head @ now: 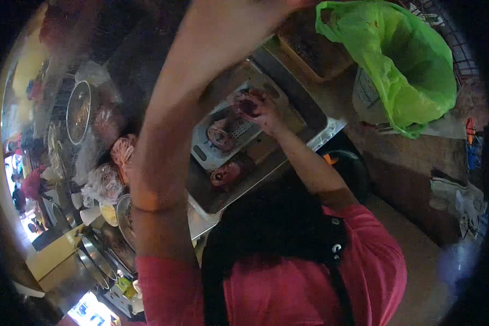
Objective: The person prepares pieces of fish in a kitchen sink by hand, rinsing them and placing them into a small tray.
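Note:
My right hand (261, 112) is curled around a dark reddish object with a round hollow, above a pale perforated tray (201, 157) with handle slots. The tray lies in a metal sink basin (265, 165). On the tray, below that hand, a reddish rounded piece (221, 136) shows a ring-shaped end. Another reddish piece (228, 174), also with a round opening, lies beside the tray on the basin floor. My left forearm reaches up across the picture and leaves it at the top edge, so the left hand is out of view. What the pieces are cannot be told.
A green plastic bag (403, 69) hangs open over a pale container at the upper right, near a brown rectangular tray (316, 53). A dark round container (346, 167) stands right of the sink. Plastic bags (106, 183) and a metal-rimmed bowl (78, 112) lie left.

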The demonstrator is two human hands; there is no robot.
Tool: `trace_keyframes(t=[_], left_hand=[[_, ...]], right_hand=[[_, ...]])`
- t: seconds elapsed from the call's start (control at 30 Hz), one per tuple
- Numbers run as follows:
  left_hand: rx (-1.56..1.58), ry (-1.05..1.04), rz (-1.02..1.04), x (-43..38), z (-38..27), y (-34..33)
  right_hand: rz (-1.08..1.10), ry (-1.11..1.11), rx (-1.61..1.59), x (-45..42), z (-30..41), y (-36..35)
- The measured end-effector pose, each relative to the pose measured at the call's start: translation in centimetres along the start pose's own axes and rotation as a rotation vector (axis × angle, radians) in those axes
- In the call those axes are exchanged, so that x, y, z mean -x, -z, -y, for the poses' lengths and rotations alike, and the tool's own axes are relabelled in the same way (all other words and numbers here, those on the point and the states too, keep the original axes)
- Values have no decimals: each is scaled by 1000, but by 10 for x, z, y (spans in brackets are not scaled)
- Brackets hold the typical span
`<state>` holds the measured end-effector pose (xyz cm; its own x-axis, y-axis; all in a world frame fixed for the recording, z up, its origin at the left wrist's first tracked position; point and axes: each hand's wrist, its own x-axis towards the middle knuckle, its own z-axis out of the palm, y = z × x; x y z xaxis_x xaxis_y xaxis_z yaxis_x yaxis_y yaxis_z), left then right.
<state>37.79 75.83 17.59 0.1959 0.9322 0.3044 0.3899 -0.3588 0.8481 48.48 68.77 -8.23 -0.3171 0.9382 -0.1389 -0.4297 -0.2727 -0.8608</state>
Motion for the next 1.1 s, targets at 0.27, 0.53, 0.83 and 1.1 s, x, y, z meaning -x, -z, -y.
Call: trace_keyframes(t=[0.27, 0.53, 0.83, 1.1], left_hand=[[-286, 276, -182, 120, 79, 8], [-672, 143, -368, 133, 96, 18], [-712, 146, -281, 131, 97, 19], [-533, 103, -186, 129, 90, 32]], right_hand=[[185, -77, -395, -14, 77, -48], [204, 142, -66, -16, 86, -112], [140, 313, 3, -30, 72, -107], [166, 149, -16, -22, 102, -105]])
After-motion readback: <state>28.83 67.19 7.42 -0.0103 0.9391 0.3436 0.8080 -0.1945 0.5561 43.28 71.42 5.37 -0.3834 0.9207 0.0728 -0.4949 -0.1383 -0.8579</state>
